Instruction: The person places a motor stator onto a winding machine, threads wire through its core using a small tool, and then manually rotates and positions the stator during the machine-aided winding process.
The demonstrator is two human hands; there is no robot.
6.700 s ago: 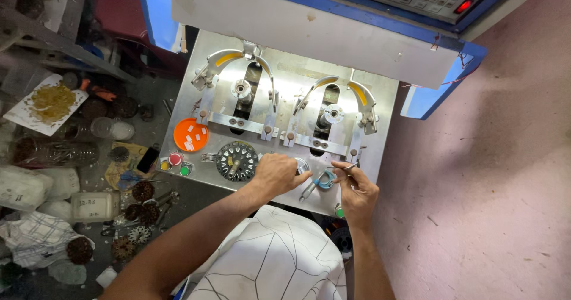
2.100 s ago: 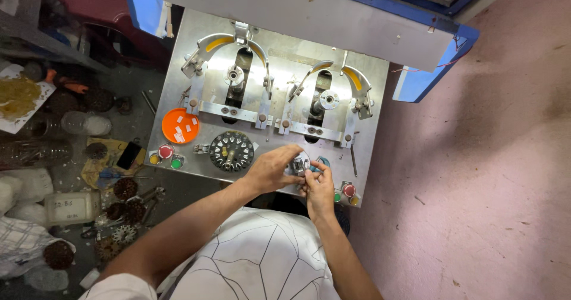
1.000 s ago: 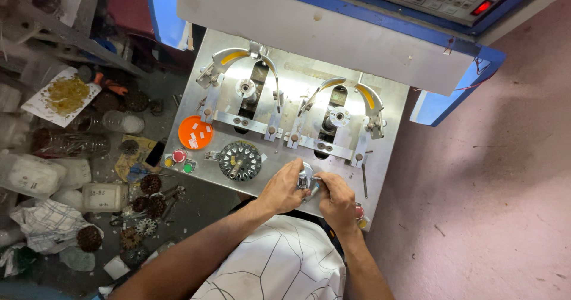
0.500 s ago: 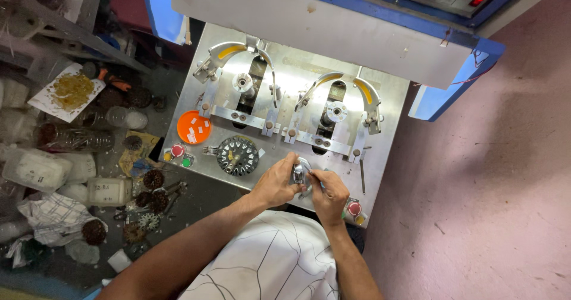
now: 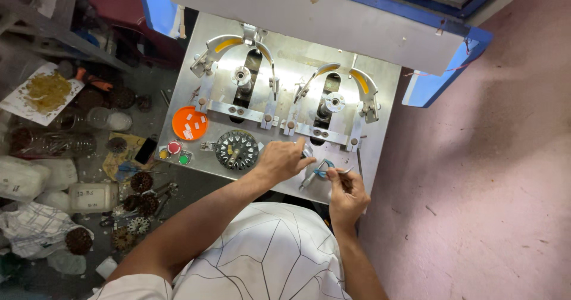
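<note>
Steel plate (image 5: 380,106): carried two empty fixtures.
Left hand (image 5: 279,160): closed on small metal part (image 5: 307,151).
Right hand (image 5: 347,194): pinched tweezers (image 5: 340,171); part not yet mounted.

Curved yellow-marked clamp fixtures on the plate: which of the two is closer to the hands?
The right-hand fixture, just above the left hand and right hand. The other fixture sits farther off, above the orange disc.
</note>
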